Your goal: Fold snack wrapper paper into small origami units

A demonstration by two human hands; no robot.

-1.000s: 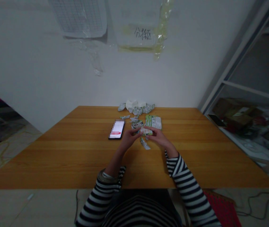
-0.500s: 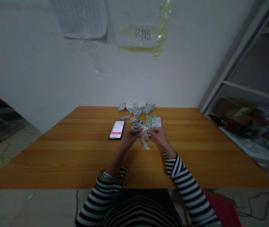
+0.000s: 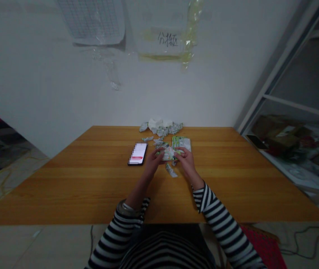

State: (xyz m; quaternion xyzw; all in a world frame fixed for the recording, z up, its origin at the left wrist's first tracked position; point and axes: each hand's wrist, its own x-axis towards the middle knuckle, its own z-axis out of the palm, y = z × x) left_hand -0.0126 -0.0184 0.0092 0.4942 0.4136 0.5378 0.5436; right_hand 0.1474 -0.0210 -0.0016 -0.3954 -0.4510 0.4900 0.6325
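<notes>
Between my two hands is a small green-and-white printed packet (image 3: 169, 154), held a little above the table. My left hand (image 3: 153, 161) is closed on its left end, thumb against fingers. My right hand (image 3: 186, 160) pinches the right end the same way. Just behind the right hand lies a pile of flat green-and-white packets (image 3: 184, 142). A torn printed strip (image 3: 171, 170) rests on the table below the held packet. More crumpled wrapper scraps (image 3: 158, 142) lie behind it, partly hidden by my left hand.
A smartphone (image 3: 137, 154) with a lit screen lies left of my left hand. Crumpled wrappers (image 3: 162, 129) are heaped at the far edge of the wooden table (image 3: 92, 186), against the white wall (image 3: 159, 101). Boxes (image 3: 277, 129) stand behind a framed glass panel at the right.
The held packet now shows more of its printed face, spread wider between my hands. My right hand has shifted slightly, and the view has moved a little.
</notes>
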